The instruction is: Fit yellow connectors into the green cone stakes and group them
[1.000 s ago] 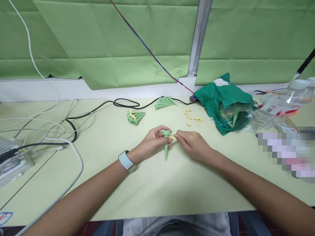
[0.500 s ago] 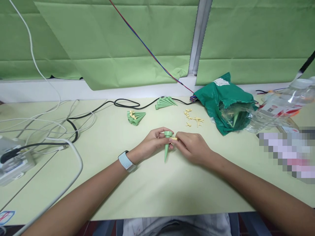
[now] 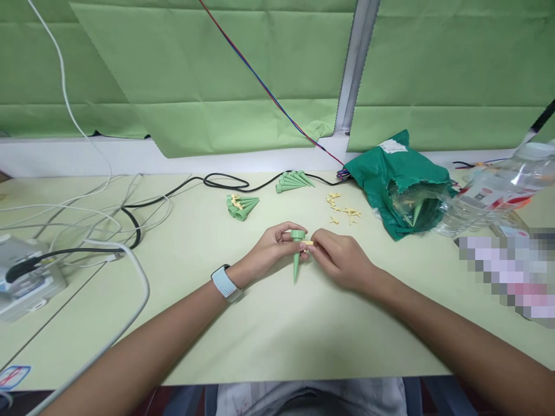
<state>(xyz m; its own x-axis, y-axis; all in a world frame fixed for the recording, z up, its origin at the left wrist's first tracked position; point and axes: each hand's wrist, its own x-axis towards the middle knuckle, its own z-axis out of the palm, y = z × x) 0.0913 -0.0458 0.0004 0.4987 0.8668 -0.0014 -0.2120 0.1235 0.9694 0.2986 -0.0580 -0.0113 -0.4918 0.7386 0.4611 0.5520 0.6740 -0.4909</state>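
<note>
My left hand [image 3: 273, 248] holds a green plastic cone spike [image 3: 296, 260] by its upper part, with the tip pointing down and toward me. My right hand [image 3: 340, 260] pinches a small yellow plastic piece [image 3: 308, 243] right beside the spike's head. Both hands nearly touch over the pale green tabletop [image 3: 260, 329]. Farther back lie a bundle of green spikes with yellow pieces [image 3: 240, 207], a second bundle of green spikes [image 3: 292, 181], and loose yellow pieces [image 3: 342, 211].
A torn green plastic bag [image 3: 403, 190] with a spike inside lies at the back right, beside a clear plastic bottle [image 3: 494, 193] lying down. White and black cables [image 3: 130, 225] run across the left side, near a grey box [image 3: 30, 283]. A blurred object [image 3: 507, 277] covers the right.
The view has shifted slightly. The spike stands a little more upright in my left hand, and the yellow piece stays pinched beside its head.
</note>
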